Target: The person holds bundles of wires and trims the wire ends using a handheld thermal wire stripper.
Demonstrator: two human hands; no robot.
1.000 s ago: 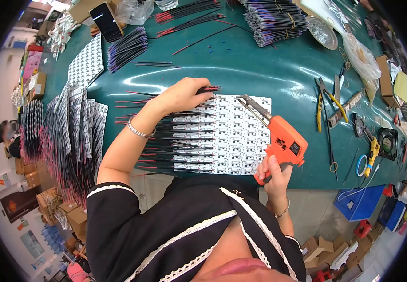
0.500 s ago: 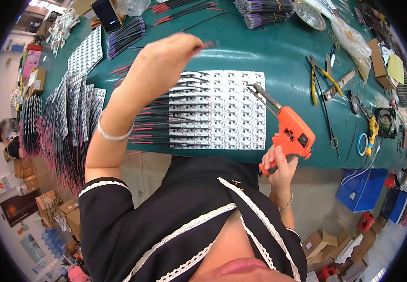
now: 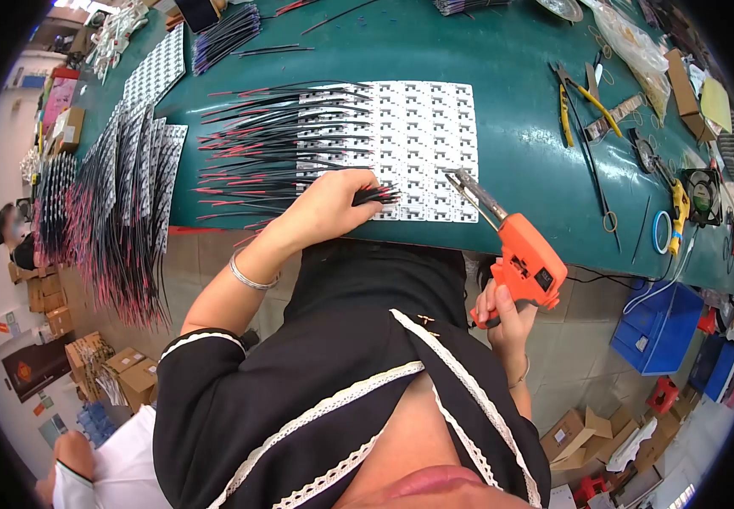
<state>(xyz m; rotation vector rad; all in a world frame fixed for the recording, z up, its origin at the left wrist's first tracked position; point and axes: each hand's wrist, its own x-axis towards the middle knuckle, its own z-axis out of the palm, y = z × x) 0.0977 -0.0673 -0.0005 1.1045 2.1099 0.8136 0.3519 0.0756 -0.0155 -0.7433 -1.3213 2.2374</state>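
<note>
My left hand [image 3: 337,204] is closed around a bunch of short black wires [image 3: 377,196] with red ends, low over the near side of a white panel of small circuit boards [image 3: 424,153]. Rows of black wires [image 3: 252,140] with red tips lie across the panel's left part and stick out past its left edge. My right hand [image 3: 502,307] grips an orange soldering gun [image 3: 530,259] by its handle. The gun's metal tip points up and left, close to the panel's right edge; whether it touches the panel I cannot tell.
Wired panels [image 3: 121,182] hang over the table's left edge, their wires trailing down. Purple-ended wires [image 3: 227,38] lie at the back left. Yellow-handled pliers [image 3: 591,110], scissors and a small fan [image 3: 703,193] are on the right. Another person's white sleeve [image 3: 112,462] shows at lower left.
My left hand has come down and nearer to me, from above the panel's far side to its near side. The view has tilted, and a person in white has appeared at lower left.
</note>
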